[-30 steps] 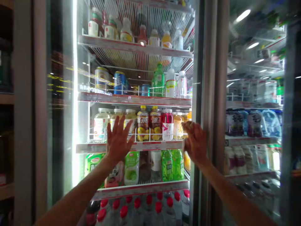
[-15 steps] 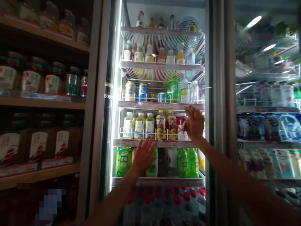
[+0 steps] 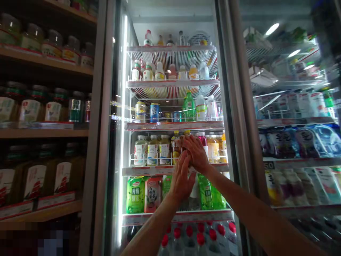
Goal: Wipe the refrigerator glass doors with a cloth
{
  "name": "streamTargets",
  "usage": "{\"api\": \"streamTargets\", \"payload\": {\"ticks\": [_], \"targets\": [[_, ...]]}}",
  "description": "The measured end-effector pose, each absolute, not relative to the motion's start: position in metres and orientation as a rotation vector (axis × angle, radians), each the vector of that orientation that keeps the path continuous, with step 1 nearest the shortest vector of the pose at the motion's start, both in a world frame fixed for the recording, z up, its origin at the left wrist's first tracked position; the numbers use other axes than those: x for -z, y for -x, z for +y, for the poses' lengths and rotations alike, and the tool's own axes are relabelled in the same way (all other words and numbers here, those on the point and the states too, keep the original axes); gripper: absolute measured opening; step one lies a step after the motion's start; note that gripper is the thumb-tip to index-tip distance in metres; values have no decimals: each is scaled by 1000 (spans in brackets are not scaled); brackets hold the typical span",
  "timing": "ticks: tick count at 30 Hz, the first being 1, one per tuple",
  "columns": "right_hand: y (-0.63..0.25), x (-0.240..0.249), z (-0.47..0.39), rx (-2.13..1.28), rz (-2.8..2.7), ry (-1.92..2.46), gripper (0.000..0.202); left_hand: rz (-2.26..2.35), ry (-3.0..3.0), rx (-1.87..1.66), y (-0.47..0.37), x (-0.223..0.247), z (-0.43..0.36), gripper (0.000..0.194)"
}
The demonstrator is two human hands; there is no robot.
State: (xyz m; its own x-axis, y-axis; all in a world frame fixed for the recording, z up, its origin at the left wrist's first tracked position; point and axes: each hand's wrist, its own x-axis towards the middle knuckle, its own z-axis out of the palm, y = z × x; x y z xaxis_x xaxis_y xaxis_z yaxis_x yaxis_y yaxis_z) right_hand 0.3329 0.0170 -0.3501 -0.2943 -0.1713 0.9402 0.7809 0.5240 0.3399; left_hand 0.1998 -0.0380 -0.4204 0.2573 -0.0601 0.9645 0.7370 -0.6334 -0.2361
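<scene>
Nearest, just right of and below the frame's centre, the left hand (image 3: 181, 179) is spread with its fingers straight and apart, gripping nothing that shows, and its fingertips overlap the lower edge of the right hand (image 3: 195, 151). That crossing is the first hazard: if either hand slides on, the left fingers could snag the other's knuckles or drag at what it holds. The right hand, fingers together, is closed over a crumpled cloth (image 3: 180, 141), which sits at the centre of the frame and pokes out past the fingertips; how firmly it is pinched cannot be told. Being bunched so small, it could slip from under the fingers, leaving bare skin to smear the glass door (image 3: 170, 21) beyond. Whether both palms touch that pane is unclear, but bare left fingers there would likely leave prints. The bright light strip (image 3: 123, 106) at centre left and the reflected lettering (image 3: 117, 117) beside it could hide such marks. Right of centre, the metal frame (image 3: 239, 106) could knock the right knuckles on a wide outward sweep. Farthest back, hard pushing might rattle the tea bottles (image 3: 176, 151) and the green bottles (image 3: 205, 192) lower down, though the pane appears to shield them.
</scene>
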Motion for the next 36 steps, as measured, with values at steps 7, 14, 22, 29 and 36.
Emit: {"api": "streamTargets", "payload": {"ticks": [7,14,22,29,36], "targets": [[-369,370,2,654,-1681,429,54,-717,1655,1546,-256,382,5,54],[-442,354,16,1227,-1453,807,53,-742,1491,1318,-218,364,11,46],[-442,373,23,1237,-1364,910,49,-1066,1056,1604,-96,375,6,48],[-444,375,23,1203,-1310,962,46,-598,1655,1041,-188,401,4,37],[-441,386,22,1098,-1245,1045,46,-1126,1124,1600,-47,396,-2,42]]}}
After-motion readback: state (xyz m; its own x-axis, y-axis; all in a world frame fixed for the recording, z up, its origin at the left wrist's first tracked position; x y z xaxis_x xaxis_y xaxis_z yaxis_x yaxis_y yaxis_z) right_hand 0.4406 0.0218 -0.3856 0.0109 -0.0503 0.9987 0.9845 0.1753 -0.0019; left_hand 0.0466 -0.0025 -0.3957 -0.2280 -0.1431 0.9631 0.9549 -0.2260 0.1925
